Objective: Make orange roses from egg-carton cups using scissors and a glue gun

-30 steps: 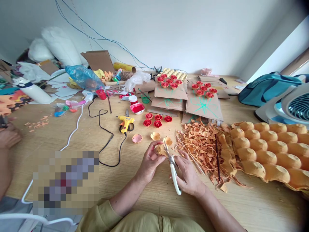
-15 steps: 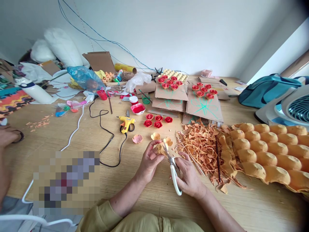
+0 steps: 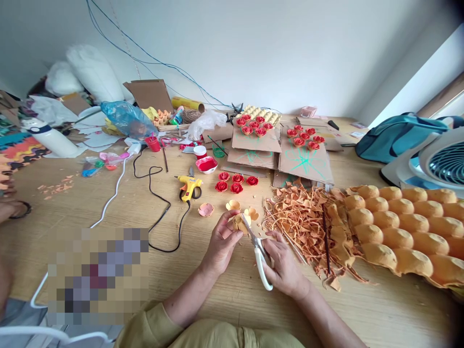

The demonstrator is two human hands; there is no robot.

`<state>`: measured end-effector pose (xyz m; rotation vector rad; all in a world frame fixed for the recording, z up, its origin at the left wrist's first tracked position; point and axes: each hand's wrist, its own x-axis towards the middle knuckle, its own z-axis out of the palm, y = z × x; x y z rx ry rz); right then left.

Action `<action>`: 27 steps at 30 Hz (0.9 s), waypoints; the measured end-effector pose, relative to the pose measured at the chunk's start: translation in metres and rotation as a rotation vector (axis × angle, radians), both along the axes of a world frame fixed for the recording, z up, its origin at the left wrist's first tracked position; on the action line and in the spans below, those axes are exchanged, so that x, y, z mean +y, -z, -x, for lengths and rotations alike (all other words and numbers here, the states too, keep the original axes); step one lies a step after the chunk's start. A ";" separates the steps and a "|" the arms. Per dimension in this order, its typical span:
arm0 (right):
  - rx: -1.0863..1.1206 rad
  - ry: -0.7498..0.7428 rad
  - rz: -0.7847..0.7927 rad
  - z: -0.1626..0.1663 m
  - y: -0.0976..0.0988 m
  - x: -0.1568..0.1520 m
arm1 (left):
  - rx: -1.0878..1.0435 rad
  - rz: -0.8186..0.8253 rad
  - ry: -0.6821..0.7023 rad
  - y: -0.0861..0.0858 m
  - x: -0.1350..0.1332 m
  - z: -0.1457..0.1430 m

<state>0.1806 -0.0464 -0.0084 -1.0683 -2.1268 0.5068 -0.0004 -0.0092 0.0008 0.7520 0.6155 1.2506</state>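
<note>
See a co-worker's hand lower at the left edge than a second ago; otherwise, hardly any shift. Pinching a cup in the left hand, over the worktop. Gripping scissors in the right hand, with blades at the cup's edge. Just beyond, petal cups; farther back, red roses; to the right, scraps and an egg tray.

Free passage between black cord and left hand, scrap pile an obstacle beside right hand.
</note>
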 end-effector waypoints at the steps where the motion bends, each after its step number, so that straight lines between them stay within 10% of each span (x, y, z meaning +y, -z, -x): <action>1: 0.008 0.000 0.003 0.000 0.001 0.000 | 0.000 0.003 -0.003 0.000 0.000 0.000; 27: 0.826 0.237 0.557 0.010 -0.006 0.003 | 0.256 -0.104 0.205 0.006 -0.010 -0.009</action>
